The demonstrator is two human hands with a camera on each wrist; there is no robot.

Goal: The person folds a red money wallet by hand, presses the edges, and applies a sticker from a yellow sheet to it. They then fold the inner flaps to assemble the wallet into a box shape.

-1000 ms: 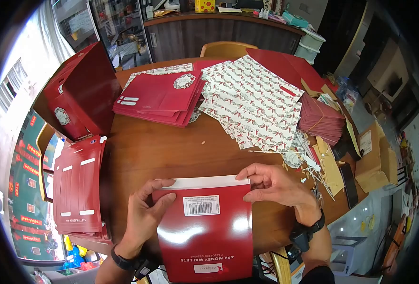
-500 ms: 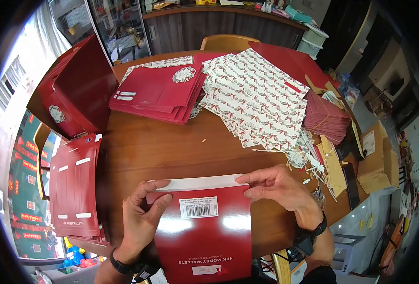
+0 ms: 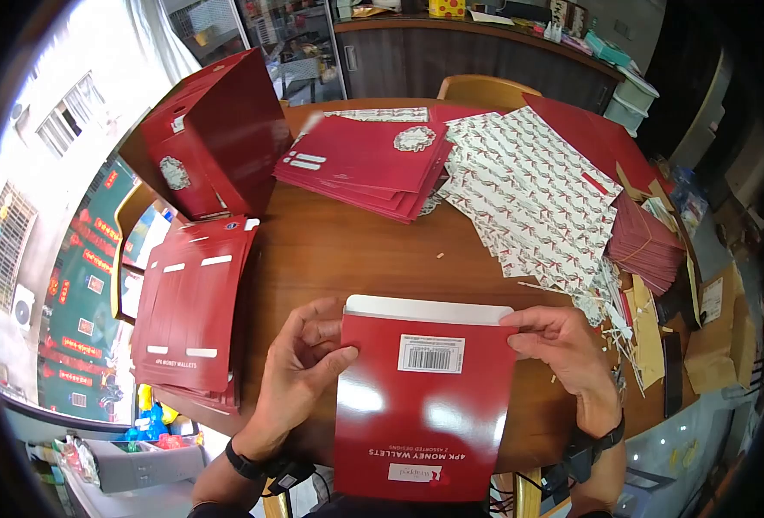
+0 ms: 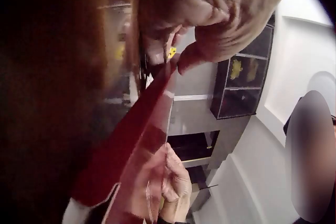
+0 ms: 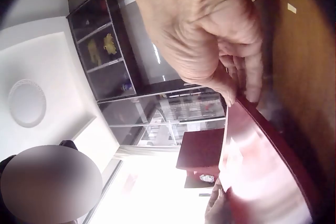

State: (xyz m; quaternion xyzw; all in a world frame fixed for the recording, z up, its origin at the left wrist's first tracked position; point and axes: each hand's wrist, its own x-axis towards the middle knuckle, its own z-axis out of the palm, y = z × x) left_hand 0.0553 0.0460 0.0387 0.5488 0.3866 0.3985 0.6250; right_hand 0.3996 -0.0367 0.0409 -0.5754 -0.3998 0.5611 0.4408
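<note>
At bottom centre: red packet (image 3: pixel 416 393), gripped both sides, likely for steadiness.
Left hand (image 3: pixel 294 373): pinches left edge.
Right hand (image 3: pixel 572 358): pinches right corner.

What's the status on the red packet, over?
Left hand and right hand pinching the red packet near its top corners. Barcode facing up, white strip showing along the far edge. Nothing lying across it.

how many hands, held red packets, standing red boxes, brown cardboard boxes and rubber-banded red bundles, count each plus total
hands, left hand and right hand: 2
held red packet: 1
standing red box: 1
brown cardboard box: 1
rubber-banded red bundle: 1
total: 6
</note>
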